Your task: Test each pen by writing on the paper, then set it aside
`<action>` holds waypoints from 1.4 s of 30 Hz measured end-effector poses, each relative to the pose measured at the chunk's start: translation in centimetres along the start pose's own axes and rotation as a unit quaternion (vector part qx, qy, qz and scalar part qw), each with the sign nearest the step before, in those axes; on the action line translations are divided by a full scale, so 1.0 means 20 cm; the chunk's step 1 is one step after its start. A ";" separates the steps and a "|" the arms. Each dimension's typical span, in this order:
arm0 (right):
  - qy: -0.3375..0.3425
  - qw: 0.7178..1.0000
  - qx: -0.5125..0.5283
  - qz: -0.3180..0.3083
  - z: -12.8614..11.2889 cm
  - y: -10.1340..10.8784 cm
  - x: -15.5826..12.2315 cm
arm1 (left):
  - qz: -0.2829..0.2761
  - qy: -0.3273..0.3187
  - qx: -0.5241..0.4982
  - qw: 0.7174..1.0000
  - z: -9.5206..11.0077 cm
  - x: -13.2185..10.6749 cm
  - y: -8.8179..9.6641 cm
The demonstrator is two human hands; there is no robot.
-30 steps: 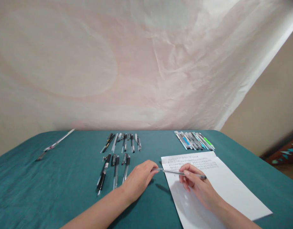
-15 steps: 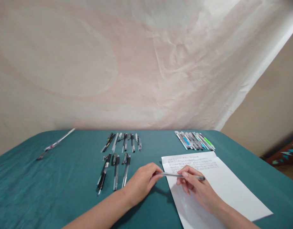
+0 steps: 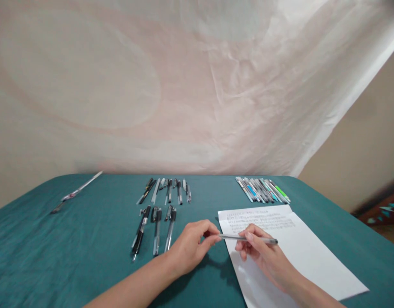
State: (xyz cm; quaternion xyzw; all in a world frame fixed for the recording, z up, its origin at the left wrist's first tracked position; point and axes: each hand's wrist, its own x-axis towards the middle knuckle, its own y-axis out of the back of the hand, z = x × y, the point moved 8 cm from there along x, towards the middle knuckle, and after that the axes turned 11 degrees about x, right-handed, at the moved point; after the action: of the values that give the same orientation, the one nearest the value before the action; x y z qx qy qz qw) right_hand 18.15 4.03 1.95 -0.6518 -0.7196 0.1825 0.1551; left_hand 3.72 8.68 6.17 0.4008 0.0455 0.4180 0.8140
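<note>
Both my hands hold one clear pen (image 3: 260, 239) level above the table. My left hand (image 3: 191, 246) pinches its left end with thumb and fingertips. My right hand (image 3: 261, 253) grips the barrel near the middle, fingers curled round it. The pen hangs over the left edge of a white sheet of paper (image 3: 306, 252) that carries a few lines of handwriting along its top.
A teal cloth covers the table (image 3: 71, 252). Left of my hands lie three dark pens (image 3: 155, 229), behind them a row of several pens (image 3: 166, 190), at the back right a row of coloured pens (image 3: 263, 189). A lone pen (image 3: 76, 192) lies far left. A creased white backdrop hangs behind.
Both hands and the pen have risen a little and drawn slightly closer together; the left fingertips now pinch the pen's end more tightly.
</note>
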 end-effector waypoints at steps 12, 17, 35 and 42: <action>-0.008 1.000 -0.026 -0.005 -0.05 0.00 0.02 | 0.009 -0.003 -0.021 1.000 -0.01 0.01 -0.02; 0.055 0.986 -0.143 0.064 -0.20 0.17 0.06 | 0.062 0.021 -0.022 0.998 -0.09 0.02 0.00; 0.110 0.750 -0.617 0.213 -0.46 0.72 0.17 | 0.040 0.042 -0.061 0.996 -0.14 0.01 -0.05; 0.011 0.649 -0.631 0.425 -0.68 1.38 0.16 | -0.039 0.029 -0.007 0.999 -0.10 -0.02 -0.10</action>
State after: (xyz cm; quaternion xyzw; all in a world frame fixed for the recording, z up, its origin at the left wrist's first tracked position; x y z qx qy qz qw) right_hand 48.41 10.43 1.06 -0.8289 -0.3033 -0.2764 -0.3802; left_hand 3.93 9.05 3.37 0.3807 0.0814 0.3973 0.8310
